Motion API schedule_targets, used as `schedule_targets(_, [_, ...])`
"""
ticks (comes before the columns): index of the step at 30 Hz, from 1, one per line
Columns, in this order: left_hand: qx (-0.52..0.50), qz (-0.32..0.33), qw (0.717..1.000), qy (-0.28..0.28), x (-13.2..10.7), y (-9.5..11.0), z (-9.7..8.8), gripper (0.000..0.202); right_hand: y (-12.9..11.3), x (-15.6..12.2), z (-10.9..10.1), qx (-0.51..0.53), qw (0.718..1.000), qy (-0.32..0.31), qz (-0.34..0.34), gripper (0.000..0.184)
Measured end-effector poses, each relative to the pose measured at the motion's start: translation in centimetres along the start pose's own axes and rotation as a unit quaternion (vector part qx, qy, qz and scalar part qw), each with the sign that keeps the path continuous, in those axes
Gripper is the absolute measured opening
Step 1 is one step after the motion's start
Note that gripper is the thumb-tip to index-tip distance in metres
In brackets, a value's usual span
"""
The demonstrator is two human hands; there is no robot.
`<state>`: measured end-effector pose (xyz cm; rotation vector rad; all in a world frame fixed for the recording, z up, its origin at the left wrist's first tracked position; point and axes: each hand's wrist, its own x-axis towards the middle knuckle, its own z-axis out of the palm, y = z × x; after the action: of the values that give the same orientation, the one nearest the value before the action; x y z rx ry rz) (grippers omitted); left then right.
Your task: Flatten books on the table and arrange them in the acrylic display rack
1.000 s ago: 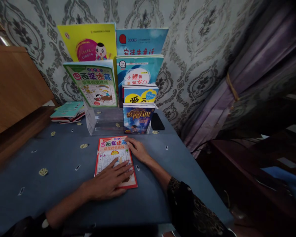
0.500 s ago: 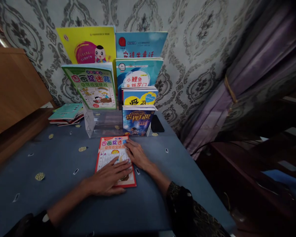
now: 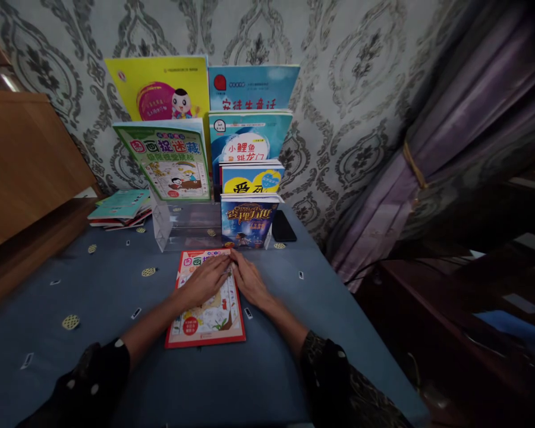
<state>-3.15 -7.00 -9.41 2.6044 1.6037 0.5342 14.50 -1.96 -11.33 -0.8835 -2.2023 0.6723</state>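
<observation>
A red-bordered picture book point(image 3: 214, 315) lies on the table, its cover up and slightly turned. Across its upper part rests my left hand point(image 3: 207, 278), fingers stretched out flat over the printed title. My right hand point(image 3: 249, 279) lies at the book's upper right edge, fingers extended toward the corner; my thumb there is hard to make out. The fingertips of both hands meet or nearly meet near that corner. Just beyond the book stands a clear stepped display rack point(image 3: 187, 235). On its lowest right step leans a dark blue book point(image 3: 247, 223), close to my fingertips.
Higher on the rack stand a green book point(image 3: 169, 160), a yellow book point(image 3: 160, 89) and several blue ones. A phone point(image 3: 284, 226) lies right of the rack. Left of it is a pile of books point(image 3: 120, 205). A purple curtain point(image 3: 374, 196) hangs at the right.
My left hand has slid up and forward over the cover to the top, uncovering the lower part. The book's lower left corner has shifted slightly toward me. My right hand stays near the upper right corner.
</observation>
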Motion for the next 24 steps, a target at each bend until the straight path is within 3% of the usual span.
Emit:
schedule_targets(6, [0.016, -0.039, 0.998, 0.048, -0.4, -2.3, 0.0, 0.043, -0.7, 0.0, -0.4, -0.073, 0.997, -0.027, 0.008, 0.044])
schedule_targets(14, [0.015, -0.126, 0.99, 0.06, -4.3, -6.9, -2.1, 0.046, -0.9, 0.0, -0.4, -0.102, 0.994, -0.028, 0.004, 0.041])
schedule_targets(24, [-0.058, -0.13, 0.987, 0.07, -6.6, -7.3, -2.9, 0.058, -2.5, -0.1, -0.4, -0.154, 0.987, -0.048, 0.002, 0.037])
